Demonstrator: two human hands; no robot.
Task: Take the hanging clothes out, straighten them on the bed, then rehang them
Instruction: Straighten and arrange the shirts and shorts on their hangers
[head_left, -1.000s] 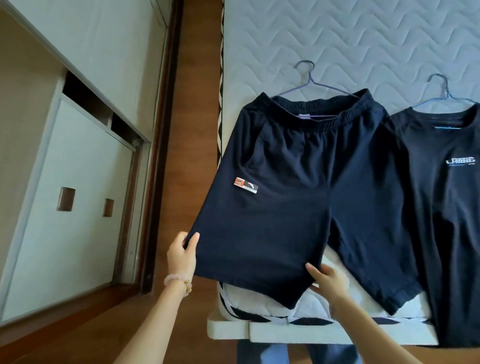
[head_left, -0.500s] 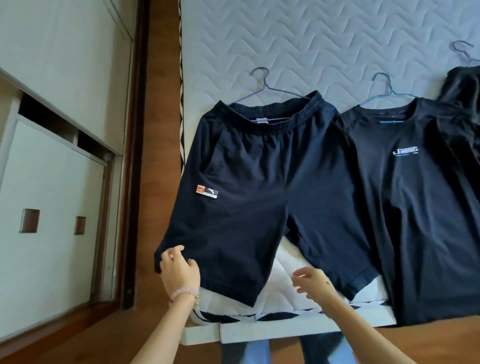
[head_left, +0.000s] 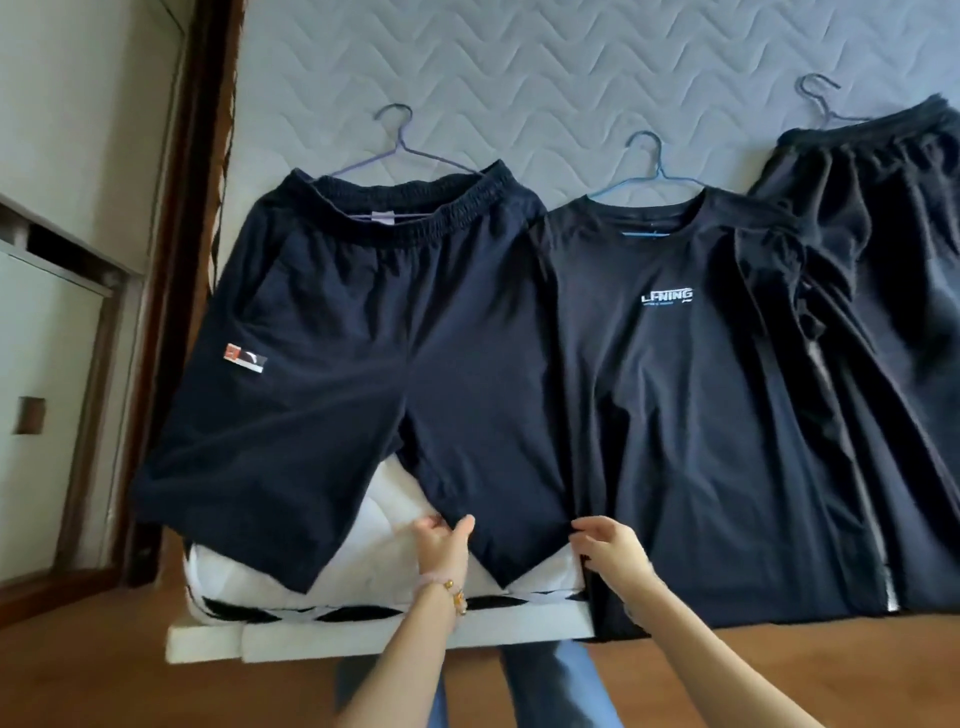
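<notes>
The left hand (head_left: 444, 545) and right hand (head_left: 613, 553) sit at the near edge of the bed (head_left: 571, 62), each at one corner of the same leg hem of the navy shorts (head_left: 363, 338). The left fingers (head_left: 464, 526) are narrow, thumb closed against the others on the hem's inner corner. The right fingers (head_left: 586, 530) are likewise narrow, pinching the outer corner where it meets the dark T-shirt (head_left: 675, 415). The shorts lie flat on the mattress, spreading away from the fingers, with the waistband at the far end on a blue shorts hanger (head_left: 397, 135). Their other leg lies left of the left fingers and overhangs the bed's corner. Just right of the right fingers the T-shirt lies flat on its T-shirt hanger (head_left: 647, 161), its hem draped over the bed edge. Farther right lies a third dark garment (head_left: 883, 312) on a third hanger (head_left: 821, 98). A beaded bracelet (head_left: 441, 590) circles the left wrist. Nearer than the fingers is wooden floor (head_left: 78, 675).
</notes>
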